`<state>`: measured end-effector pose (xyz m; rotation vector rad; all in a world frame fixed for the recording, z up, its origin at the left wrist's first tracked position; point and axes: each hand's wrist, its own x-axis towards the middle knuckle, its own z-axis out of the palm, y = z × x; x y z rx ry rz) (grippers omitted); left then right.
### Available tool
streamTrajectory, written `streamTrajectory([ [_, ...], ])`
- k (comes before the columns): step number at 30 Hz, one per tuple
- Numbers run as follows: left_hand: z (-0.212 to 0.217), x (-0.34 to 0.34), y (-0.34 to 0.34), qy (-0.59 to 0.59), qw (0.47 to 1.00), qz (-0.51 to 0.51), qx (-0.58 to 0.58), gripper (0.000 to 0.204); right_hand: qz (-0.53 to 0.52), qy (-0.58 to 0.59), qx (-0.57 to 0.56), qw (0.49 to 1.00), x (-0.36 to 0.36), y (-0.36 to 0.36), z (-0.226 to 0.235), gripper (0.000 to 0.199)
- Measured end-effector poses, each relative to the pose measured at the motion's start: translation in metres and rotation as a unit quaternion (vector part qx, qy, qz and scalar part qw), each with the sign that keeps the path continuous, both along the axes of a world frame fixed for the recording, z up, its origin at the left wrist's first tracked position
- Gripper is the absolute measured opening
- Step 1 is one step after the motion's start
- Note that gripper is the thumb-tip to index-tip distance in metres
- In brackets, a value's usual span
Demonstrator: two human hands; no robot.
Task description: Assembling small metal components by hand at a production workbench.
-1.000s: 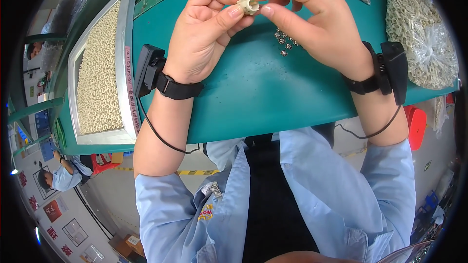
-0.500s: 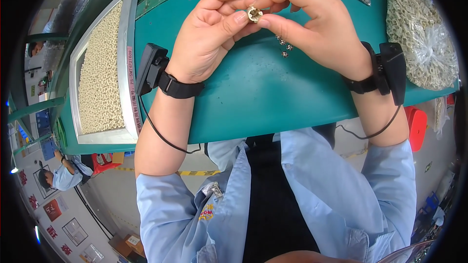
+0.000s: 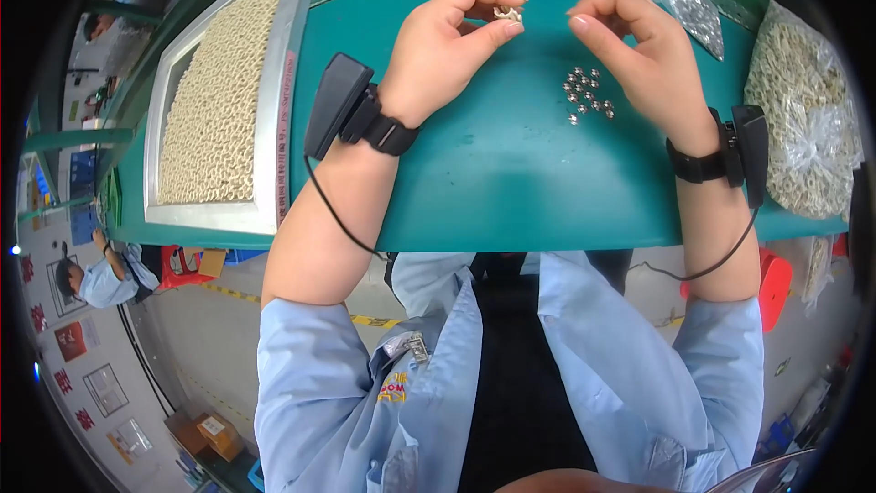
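Head view: left hand [image 3: 443, 50] pinching small cream part [image 3: 507, 15], light pressure helping; right hand [image 3: 646, 46] curling opposite, cannot tell if gripping; shiny balls [image 3: 574, 88] lying right of pinch.

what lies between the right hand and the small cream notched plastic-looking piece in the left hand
Past the left fingertips around the cream piece, the head view shows a bare stretch to the right hand, with green tabletop behind.

Cream piece [image 3: 507, 14] — notched, pinched; silver balls [image 3: 589, 97], clustered
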<state>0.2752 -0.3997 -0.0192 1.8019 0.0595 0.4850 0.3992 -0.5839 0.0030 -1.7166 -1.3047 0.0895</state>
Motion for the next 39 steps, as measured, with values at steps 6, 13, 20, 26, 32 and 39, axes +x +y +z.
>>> streamTrajectory([
  [6,-0.016,0.006,0.025,-0.016,0.996,0.088,-0.016,0.022,-0.016,0.111,-0.048,0.992,0.01,0.005,-0.007,0.017],
  [13,0.006,-0.005,0.01,-0.017,0.989,0.145,-0.008,0.023,-0.042,0.122,-0.07,0.989,0.037,0.006,-0.024,0.018],
  [20,0.059,-0.078,0.046,-0.048,0.962,0.219,0.158,0.024,-0.049,0.17,-0.082,0.981,0.031,0.006,-0.017,0.018],
  [26,0.067,-0.183,0.169,0.071,0.863,0.419,0.272,0.024,-0.032,0.161,-0.073,0.984,0.039,0.008,-0.031,0.018],
  [32,0.061,-0.324,0.296,0.173,0.735,0.597,0.273,0.033,-0.087,0.216,-0.041,0.972,0.05,0.01,-0.038,0.019],
  [39,0.032,-0.402,0.351,0.35,0.624,0.599,0.36,0.031,-0.098,0.202,-0.018,0.974,0.056,0.015,-0.048,0.019],
])
